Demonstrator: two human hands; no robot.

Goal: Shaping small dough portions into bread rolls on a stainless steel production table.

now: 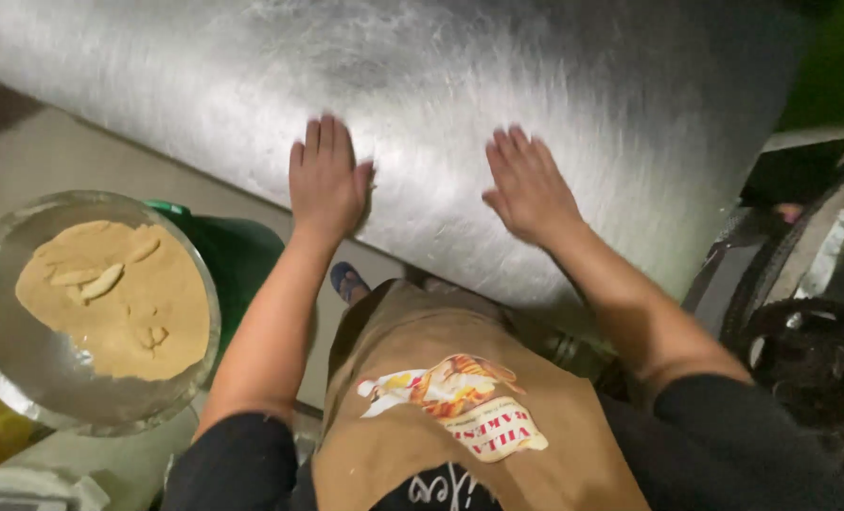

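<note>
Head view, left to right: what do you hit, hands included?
Metal bowl of tan dough → green bin → left hand flat on steel table → right hand → dark machine wheel.

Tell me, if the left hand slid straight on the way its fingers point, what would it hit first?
Nothing, as far as the view shows: ahead of the left hand lies only bare metal table.

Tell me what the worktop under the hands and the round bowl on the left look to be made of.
Worktop: apparently stainless steel, going by its grey sheen and fine swirled scuff marks under the flat left hand and right hand.
Bowl: seemingly thin shiny metal; its reflective rim glints, and it holds tan dough. The exact alloy cannot be told.
</note>
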